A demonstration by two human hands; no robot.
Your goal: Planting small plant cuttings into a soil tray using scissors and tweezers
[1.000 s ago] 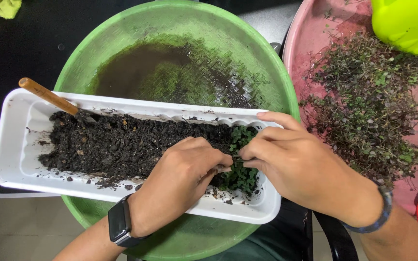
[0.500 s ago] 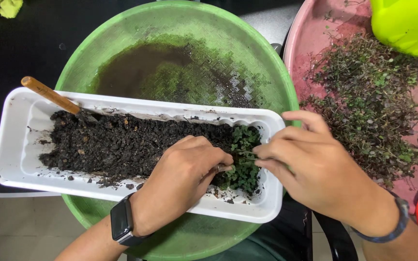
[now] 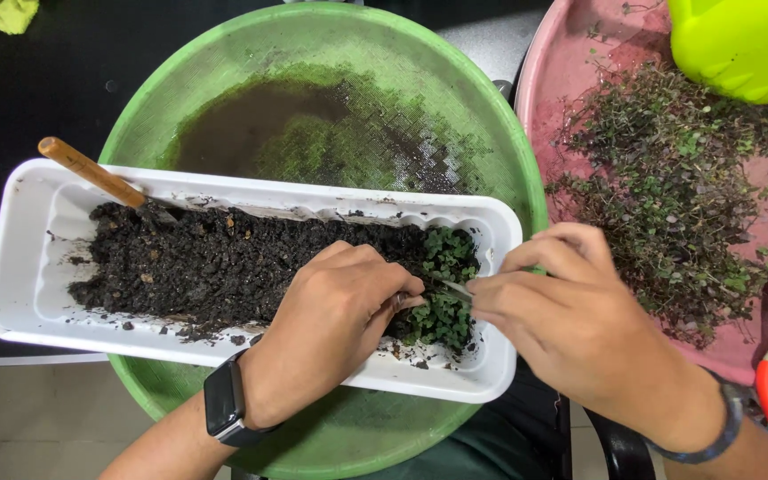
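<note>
A white rectangular planter [image 3: 20, 267] across the frame's centre holds dark soil [image 3: 206, 262] and, at its right end, a patch of small green cuttings [image 3: 444, 293]. The left hand [image 3: 331, 329] presses curled fingers into the soil beside them. The right hand [image 3: 571, 324] pinches thin metal tweezers [image 3: 457, 288] closed, tips touching the cuttings.

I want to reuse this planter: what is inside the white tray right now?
The white tray holds dark soil, small green plants at its right end, and a wooden-handled tool. Both hands hide some soil.
</note>
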